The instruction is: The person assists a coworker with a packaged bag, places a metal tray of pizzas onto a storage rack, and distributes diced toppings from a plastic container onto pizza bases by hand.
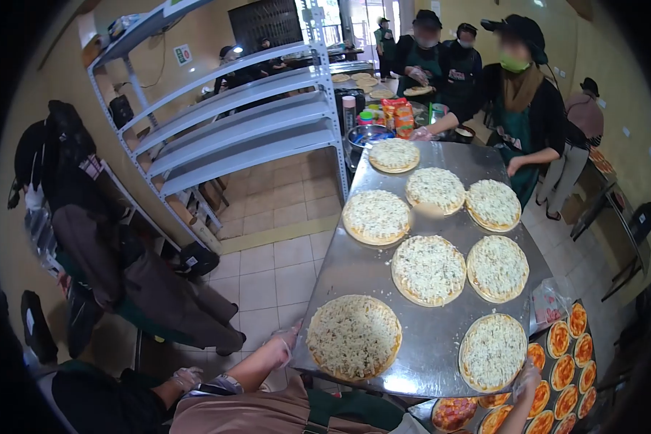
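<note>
Eight cheese-topped pizzas (428, 269) ride on the steel tray (434, 340) I carry at lower centre. My left hand (282, 346) and right hand (526, 377) clasp its near corners; I should keep it level.

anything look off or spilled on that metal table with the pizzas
Nothing is spilled. The metal table holds eight cheese-topped pizzas lying flat. The near-left pizza sits close to the front edge, where the left hand rests.
</note>
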Motion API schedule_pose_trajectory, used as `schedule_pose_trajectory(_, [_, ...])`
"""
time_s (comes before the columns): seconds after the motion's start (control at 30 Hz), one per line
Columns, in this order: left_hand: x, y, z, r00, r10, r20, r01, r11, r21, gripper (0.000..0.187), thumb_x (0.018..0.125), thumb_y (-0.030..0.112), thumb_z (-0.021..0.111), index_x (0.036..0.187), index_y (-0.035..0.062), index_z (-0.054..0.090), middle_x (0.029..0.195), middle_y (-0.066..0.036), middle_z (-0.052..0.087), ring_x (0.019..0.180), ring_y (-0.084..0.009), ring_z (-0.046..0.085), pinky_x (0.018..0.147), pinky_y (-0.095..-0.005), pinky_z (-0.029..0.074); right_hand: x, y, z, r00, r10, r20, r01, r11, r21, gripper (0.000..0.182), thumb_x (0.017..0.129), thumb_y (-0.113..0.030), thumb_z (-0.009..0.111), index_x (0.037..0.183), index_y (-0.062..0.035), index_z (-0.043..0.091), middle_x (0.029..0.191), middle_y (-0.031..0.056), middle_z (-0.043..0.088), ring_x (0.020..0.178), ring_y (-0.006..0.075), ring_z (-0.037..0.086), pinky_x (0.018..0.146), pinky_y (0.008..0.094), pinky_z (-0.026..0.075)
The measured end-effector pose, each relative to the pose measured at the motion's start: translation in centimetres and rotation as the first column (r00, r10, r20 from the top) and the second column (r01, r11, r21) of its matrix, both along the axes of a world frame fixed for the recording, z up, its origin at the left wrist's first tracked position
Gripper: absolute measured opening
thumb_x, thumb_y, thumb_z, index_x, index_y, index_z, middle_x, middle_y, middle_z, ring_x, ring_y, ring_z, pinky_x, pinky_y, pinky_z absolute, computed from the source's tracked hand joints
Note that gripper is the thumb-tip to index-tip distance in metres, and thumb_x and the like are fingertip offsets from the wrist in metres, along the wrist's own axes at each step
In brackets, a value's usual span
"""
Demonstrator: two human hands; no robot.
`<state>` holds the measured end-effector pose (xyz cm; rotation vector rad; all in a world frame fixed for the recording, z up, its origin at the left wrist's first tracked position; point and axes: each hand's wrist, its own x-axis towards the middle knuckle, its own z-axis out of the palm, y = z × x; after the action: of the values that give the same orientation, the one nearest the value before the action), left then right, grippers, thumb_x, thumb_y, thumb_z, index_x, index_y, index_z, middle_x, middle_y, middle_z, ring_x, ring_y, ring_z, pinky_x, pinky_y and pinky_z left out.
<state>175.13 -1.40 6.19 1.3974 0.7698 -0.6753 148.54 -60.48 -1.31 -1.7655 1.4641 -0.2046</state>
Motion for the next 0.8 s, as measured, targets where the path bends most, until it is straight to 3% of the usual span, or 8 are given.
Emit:
schedule_pose_trajectory(0.23, [1.1,3.7,0.8,0.99,-0.097,0.103,0.1,0.995,-0.026,0.056,0.081,0.055,0.038,0.102,0.0054,0.053,0.087,-0.009,0.062,0.07,-0.0204,0.06,0.066,-0.0377,0.047,-3.4,-0.3,-4.5,0.984,-0.008,0.181,-0.01,0.995,0.098,0.05,0.083,-0.042,0.039,0.102,0.0015,0.055,0.094,0.0146,0.059,0.081,0.026,0.057,0.073,0.0339,0.045])
schedule_pose_trajectory(0.53, [1.7,4.9,1.0,0.951,-0.245,0.187,0.25,0.968,-0.002,0.055,0.081,0.055,0.039,0.101,0.0055,0.054,0.086,-0.009,0.062,0.068,-0.0196,0.06,0.064,-0.0367,0.047,-2.7,1.9,-6.1,0.933,-0.08,0.352,-0.018,0.964,0.267,0.048,0.083,-0.041,0.041,0.102,0.0011,0.055,0.093,0.0132,0.059,0.08,0.024,0.057,0.071,0.0332,0.045])
schedule_pose_trajectory(0.63, [2.1,6.3,0.5,0.974,-0.139,0.18,0.159,0.982,-0.104,0.05,0.081,0.052,0.042,0.1,0.008,0.056,0.086,-0.008,0.062,0.065,-0.0172,0.059,0.059,-0.034,0.047,-3.1,2.9,-5.7,0.913,-0.112,0.393,-0.021,0.948,0.319,0.048,0.083,-0.041,0.041,0.101,0.0009,0.055,0.092,0.0127,0.059,0.079,0.0233,0.057,0.071,0.0329,0.045])
schedule_pose_trajectory(0.73, [1.2,6.4,-3.6,0.929,-0.137,0.345,0.193,0.972,-0.136,0.043,0.082,0.048,0.045,0.102,0.0112,0.055,0.087,-0.007,0.061,0.066,-0.0174,0.06,0.058,-0.0366,0.048,-1.5,2.3,-6.7,0.876,-0.106,0.471,-0.085,0.926,0.367,0.047,0.083,-0.041,0.042,0.101,0.0008,0.055,0.092,0.0122,0.059,0.079,0.0226,0.057,0.07,0.0327,0.045])
schedule_pose_trajectory(0.8, [-1.7,4.7,1.0,0.943,-0.022,0.331,0.118,0.955,-0.272,0.036,0.082,0.042,0.049,0.103,0.0139,0.055,0.088,-0.006,0.061,0.069,-0.0189,0.06,0.056,-0.0354,0.048,-0.9,4.3,-5.8,0.847,-0.127,0.517,-0.104,0.913,0.395,0.047,0.083,-0.04,0.042,0.101,0.0007,0.055,0.091,0.0119,0.059,0.078,0.0222,0.057,0.07,0.0325,0.045])
